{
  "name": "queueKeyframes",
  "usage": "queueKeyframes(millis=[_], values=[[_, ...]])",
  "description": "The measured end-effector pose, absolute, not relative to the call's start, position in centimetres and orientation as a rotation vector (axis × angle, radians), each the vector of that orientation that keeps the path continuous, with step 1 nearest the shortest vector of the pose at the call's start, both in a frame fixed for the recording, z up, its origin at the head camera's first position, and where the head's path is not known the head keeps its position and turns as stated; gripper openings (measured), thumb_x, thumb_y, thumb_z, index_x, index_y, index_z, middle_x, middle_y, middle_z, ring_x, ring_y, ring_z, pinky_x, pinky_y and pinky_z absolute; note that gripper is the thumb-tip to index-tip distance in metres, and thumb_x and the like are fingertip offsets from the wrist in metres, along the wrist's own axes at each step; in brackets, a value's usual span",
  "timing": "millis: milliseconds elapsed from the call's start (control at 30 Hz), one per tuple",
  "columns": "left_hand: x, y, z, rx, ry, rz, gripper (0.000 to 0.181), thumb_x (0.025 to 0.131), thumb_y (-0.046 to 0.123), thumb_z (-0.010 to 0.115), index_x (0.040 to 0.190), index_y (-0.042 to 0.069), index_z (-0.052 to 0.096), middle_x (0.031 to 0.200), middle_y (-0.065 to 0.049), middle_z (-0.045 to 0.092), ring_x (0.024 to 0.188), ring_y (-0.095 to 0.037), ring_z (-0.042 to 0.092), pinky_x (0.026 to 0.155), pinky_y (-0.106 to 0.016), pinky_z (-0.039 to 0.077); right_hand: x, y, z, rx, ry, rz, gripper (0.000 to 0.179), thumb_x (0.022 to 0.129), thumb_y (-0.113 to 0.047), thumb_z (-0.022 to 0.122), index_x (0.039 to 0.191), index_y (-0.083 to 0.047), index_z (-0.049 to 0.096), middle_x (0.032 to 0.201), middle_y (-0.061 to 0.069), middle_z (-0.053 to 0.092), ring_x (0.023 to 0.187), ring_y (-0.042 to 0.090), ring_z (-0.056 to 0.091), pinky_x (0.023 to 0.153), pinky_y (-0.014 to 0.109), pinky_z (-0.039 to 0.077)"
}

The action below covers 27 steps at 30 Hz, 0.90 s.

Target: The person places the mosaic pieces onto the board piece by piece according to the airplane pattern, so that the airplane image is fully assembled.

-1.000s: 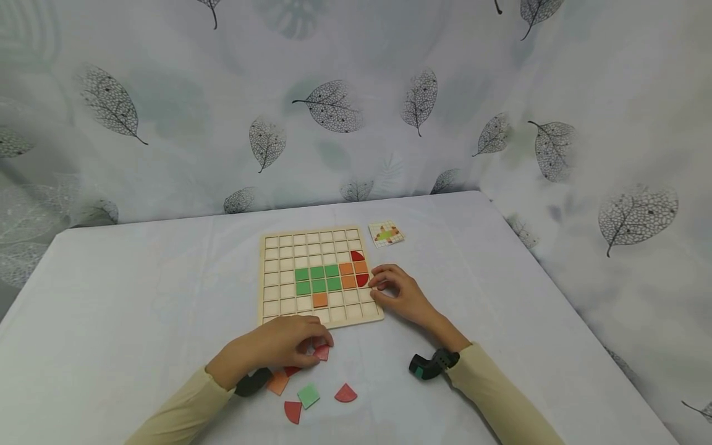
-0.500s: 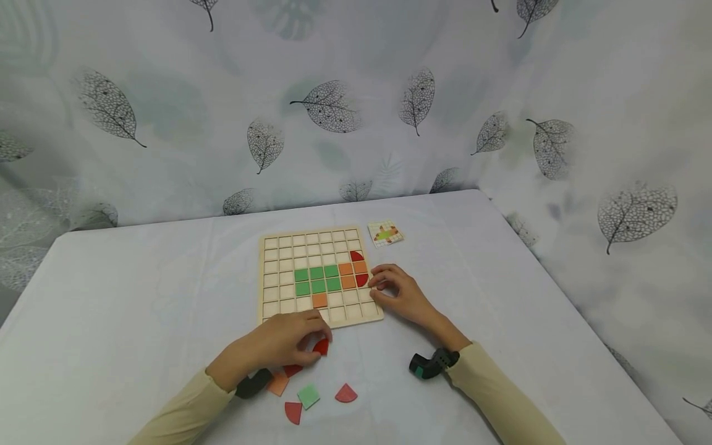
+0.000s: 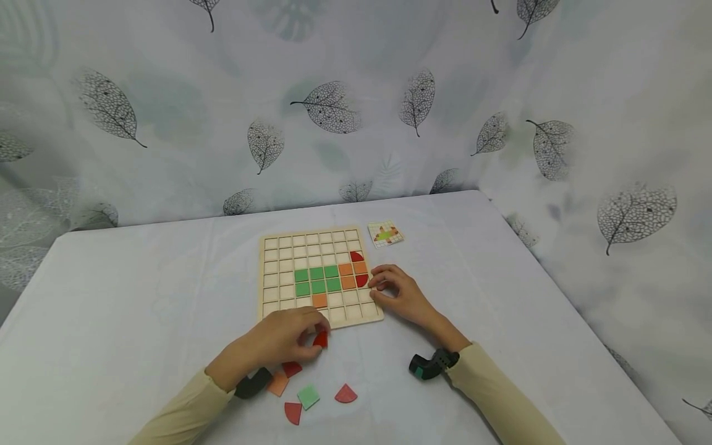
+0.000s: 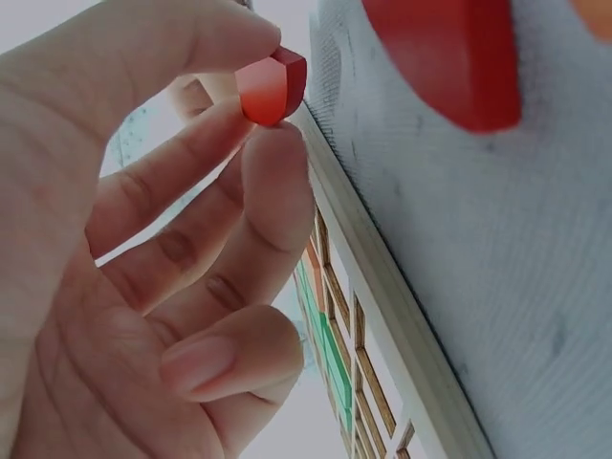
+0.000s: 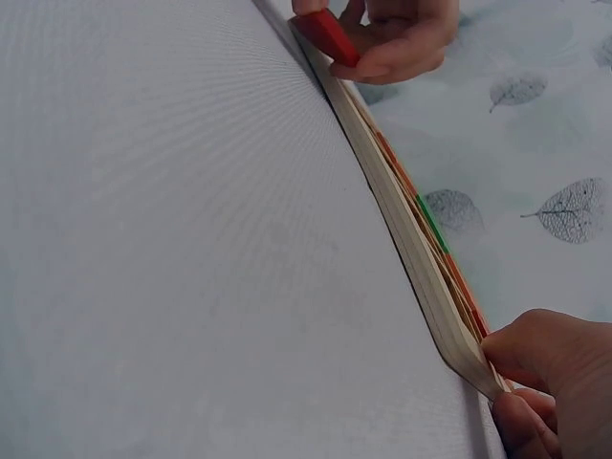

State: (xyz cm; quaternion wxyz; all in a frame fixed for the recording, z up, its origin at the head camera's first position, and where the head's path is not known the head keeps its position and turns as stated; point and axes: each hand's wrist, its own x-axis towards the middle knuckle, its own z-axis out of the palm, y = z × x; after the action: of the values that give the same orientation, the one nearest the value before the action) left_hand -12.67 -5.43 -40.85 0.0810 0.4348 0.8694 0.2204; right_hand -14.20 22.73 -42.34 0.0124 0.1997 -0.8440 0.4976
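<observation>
My left hand (image 3: 283,337) pinches a red quarter-circle tile (image 3: 320,339) between thumb and fingertips, over the near edge of a wooden grid board (image 3: 286,252). The left wrist view shows this tile's curved side, with the board's rim running just past it. At the board's right side, my right hand (image 3: 403,296) grips the edge between thumb and fingers, as the right wrist view shows. Set in the grid are green squares (image 3: 317,279), orange squares (image 3: 346,275), and red quarter-circles (image 3: 361,280) at the right end.
Loose on the cloth in front are a green square (image 3: 308,397), an orange square (image 3: 278,384) and several red quarter-circles (image 3: 346,394). Beyond the board's far right corner lies a pattern card (image 3: 385,234). Leaf-print fabric hangs behind the table.
My left hand has lifted the red quarter-circle slightly and carried it forward to the board's near edge. My right hand keeps its place on the board.
</observation>
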Motion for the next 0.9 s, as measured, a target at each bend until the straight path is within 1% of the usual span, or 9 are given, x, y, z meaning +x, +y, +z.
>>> queueKeyframes(millis=[167,267,433,600,667,767,833,900], values=[[-12.8,-5.4,-40.8,1.206,2.659,0.687,0.025,0.083,0.022,0.073,0.105,0.014,0.064,0.084,0.008,0.055,0.065,-0.001,0.044,0.058,-0.02,0.041,-14.2,22.7,-42.3,0.617,-2.633,1.557,0.015,0.085,0.008,0.067,0.1,0.01,0.065,0.123,0.027,0.055,0.098,0.035,0.06,0.09,0.047,0.049],[-12.9,-5.4,-40.9,1.151,2.701,0.702,0.025,0.083,0.021,0.073,0.104,0.012,0.065,0.086,0.006,0.056,0.063,-0.002,0.044,0.056,-0.02,0.039,-14.2,22.7,-42.4,0.615,-2.634,1.556,0.015,0.085,0.008,0.067,0.1,0.009,0.065,0.123,0.027,0.055,0.098,0.035,0.06,0.089,0.047,0.049],[-13.1,-5.5,-40.9,1.077,2.727,0.72,0.025,0.082,0.023,0.075,0.102,0.013,0.065,0.089,0.006,0.061,0.067,-0.003,0.046,0.058,-0.02,0.041,-14.2,22.7,-42.5,0.614,-2.643,1.55,0.015,0.086,0.007,0.067,0.101,0.009,0.065,0.123,0.027,0.055,0.099,0.035,0.06,0.09,0.046,0.049],[-13.5,-5.4,-41.1,1.05,2.756,0.742,0.022,0.083,0.022,0.076,0.099,0.013,0.065,0.087,0.007,0.058,0.068,-0.004,0.047,0.059,-0.02,0.04,-14.1,22.7,-42.5,0.615,-2.647,1.559,0.015,0.086,0.007,0.067,0.101,0.009,0.065,0.124,0.027,0.054,0.101,0.035,0.06,0.09,0.043,0.049],[-13.5,-5.3,-41.1,1.049,2.776,0.733,0.024,0.082,0.023,0.077,0.1,0.012,0.065,0.089,0.005,0.059,0.071,-0.005,0.047,0.061,-0.021,0.041,-14.1,22.7,-42.4,0.619,-2.644,1.56,0.015,0.086,0.007,0.067,0.101,0.01,0.065,0.124,0.027,0.054,0.101,0.036,0.059,0.09,0.043,0.05],[-13.6,-5.3,-41.1,1.049,2.795,0.715,0.031,0.082,0.027,0.078,0.105,0.011,0.065,0.099,0.003,0.061,0.077,-0.007,0.049,0.063,-0.022,0.042,-14.1,22.7,-42.4,0.624,-2.637,1.557,0.015,0.086,0.008,0.067,0.101,0.01,0.065,0.123,0.028,0.054,0.101,0.036,0.06,0.089,0.043,0.05],[-13.7,-5.3,-41.1,1.065,2.794,0.702,0.034,0.081,0.028,0.077,0.108,0.013,0.064,0.104,0.003,0.061,0.077,-0.008,0.05,0.064,-0.022,0.043,-14.2,22.7,-42.3,0.629,-2.631,1.554,0.015,0.086,0.008,0.067,0.101,0.01,0.065,0.123,0.028,0.055,0.101,0.037,0.06,0.089,0.044,0.05],[-13.8,-5.5,-41.0,1.1,2.779,0.697,0.032,0.08,0.026,0.075,0.108,0.015,0.065,0.107,0.004,0.061,0.077,-0.007,0.051,0.063,-0.022,0.043,-14.2,22.7,-42.3,0.632,-2.627,1.553,0.015,0.085,0.008,0.067,0.1,0.01,0.065,0.123,0.028,0.055,0.1,0.037,0.06,0.089,0.045,0.05]])
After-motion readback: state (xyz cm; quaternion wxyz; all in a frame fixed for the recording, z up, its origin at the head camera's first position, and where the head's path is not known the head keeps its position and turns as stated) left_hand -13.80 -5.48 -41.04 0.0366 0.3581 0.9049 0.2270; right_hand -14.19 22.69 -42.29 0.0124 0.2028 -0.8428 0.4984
